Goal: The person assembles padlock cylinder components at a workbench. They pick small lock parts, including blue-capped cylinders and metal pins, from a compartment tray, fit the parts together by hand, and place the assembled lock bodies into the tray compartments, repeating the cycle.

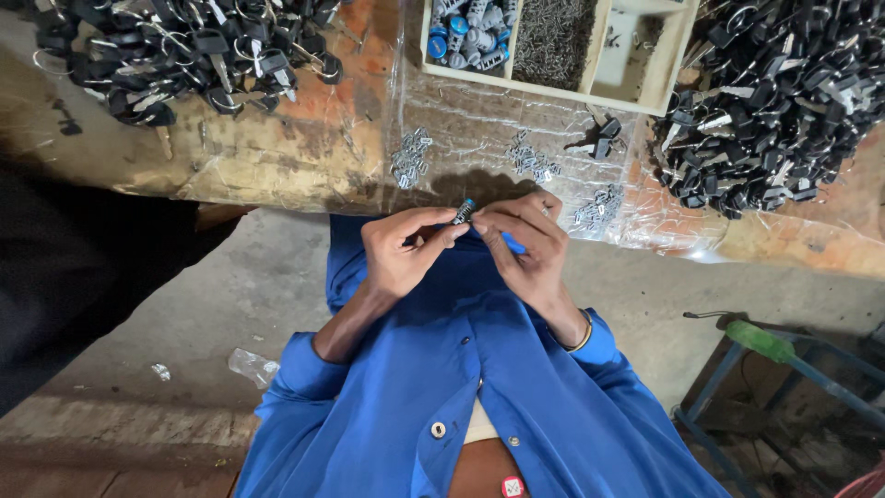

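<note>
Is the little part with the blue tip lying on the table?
No, the small cylinder with the blue tip is held up between the fingertips of the left hand and the right hand, at the table's edge.

Left hand (401, 254) and right hand (525, 244) meeting at the counter (277, 157) edge, fingers (454, 231) pinching a small blue-capped lock cylinder (464, 211). Heaps of black-headed keys (774, 92) at both sides; wooden tray (599, 55) with compartments beyond; small metal parts (410, 157) on clear plastic.

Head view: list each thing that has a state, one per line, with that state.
small cylinder part: pinched between both hands
left hand: gripping
right hand: gripping
wooden tray: open, compartments partly filled
black keys: piled loose
clear plastic sheet: spread flat
</note>
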`<move>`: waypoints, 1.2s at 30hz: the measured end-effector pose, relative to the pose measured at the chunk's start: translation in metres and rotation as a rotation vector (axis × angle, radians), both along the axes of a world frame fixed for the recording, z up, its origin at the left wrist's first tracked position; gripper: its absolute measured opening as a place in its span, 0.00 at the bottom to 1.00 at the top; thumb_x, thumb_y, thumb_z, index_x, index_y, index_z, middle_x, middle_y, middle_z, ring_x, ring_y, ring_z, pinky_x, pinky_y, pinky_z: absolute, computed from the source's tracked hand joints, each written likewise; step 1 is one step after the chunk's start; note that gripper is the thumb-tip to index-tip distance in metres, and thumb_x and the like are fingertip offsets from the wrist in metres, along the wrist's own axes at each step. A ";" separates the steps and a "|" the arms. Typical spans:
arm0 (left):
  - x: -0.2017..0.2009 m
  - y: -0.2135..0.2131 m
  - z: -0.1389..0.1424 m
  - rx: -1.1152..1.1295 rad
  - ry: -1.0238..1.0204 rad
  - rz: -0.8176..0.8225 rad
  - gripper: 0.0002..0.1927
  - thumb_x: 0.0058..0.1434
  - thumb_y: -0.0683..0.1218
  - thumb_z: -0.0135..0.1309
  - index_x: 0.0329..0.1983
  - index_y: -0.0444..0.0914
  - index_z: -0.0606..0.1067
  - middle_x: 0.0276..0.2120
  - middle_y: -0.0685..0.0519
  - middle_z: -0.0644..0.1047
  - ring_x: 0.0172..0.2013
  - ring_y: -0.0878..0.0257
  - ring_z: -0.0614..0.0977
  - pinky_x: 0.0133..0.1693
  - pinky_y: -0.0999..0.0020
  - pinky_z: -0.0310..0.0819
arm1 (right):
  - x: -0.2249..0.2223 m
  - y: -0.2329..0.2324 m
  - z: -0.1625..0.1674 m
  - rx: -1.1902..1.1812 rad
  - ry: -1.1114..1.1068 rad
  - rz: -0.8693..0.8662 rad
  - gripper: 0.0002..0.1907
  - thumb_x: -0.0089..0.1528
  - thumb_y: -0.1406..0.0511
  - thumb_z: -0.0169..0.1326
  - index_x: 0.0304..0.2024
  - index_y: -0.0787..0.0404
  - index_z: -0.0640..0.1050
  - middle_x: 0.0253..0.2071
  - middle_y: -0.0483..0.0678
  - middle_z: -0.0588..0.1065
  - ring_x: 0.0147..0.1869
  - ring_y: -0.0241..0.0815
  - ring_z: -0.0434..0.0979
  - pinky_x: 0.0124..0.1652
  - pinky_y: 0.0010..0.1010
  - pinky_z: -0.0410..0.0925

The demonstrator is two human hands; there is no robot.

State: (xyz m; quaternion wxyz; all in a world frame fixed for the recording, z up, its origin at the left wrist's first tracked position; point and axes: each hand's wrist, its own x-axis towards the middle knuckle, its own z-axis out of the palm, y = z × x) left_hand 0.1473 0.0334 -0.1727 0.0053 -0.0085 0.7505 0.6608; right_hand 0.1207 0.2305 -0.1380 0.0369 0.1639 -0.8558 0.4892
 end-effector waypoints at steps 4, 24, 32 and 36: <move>0.000 0.000 0.001 -0.119 0.067 0.008 0.12 0.58 0.37 0.69 0.45 0.35 0.81 0.41 0.48 0.85 0.31 0.68 0.85 0.30 0.75 0.76 | 0.001 -0.006 0.000 -0.102 -0.103 -0.057 0.10 0.61 0.72 0.66 0.44 0.61 0.81 0.39 0.45 0.82 0.42 0.39 0.77 0.56 0.29 0.61; -0.025 0.008 0.042 -0.131 0.443 -0.331 0.17 0.56 0.38 0.69 0.47 0.40 0.80 0.41 0.50 0.82 0.39 0.58 0.86 0.38 0.67 0.83 | -0.051 0.049 0.062 0.058 -0.191 0.105 0.11 0.55 0.61 0.69 0.38 0.56 0.83 0.35 0.42 0.80 0.38 0.40 0.76 0.46 0.34 0.61; -0.027 0.021 0.071 0.176 0.068 -0.147 0.12 0.61 0.35 0.64 0.48 0.33 0.81 0.46 0.47 0.82 0.43 0.61 0.86 0.44 0.69 0.85 | -0.060 0.091 0.060 0.177 0.051 -0.272 0.11 0.57 0.67 0.67 0.41 0.62 0.80 0.44 0.53 0.73 0.52 0.49 0.73 0.48 0.40 0.69; -0.029 0.020 0.075 0.389 -0.231 -0.171 0.13 0.61 0.35 0.62 0.50 0.31 0.81 0.44 0.48 0.83 0.42 0.63 0.85 0.44 0.70 0.82 | -0.039 0.100 0.046 -0.737 -0.209 -0.071 0.09 0.59 0.72 0.64 0.38 0.64 0.77 0.45 0.53 0.75 0.54 0.44 0.76 0.54 0.36 0.72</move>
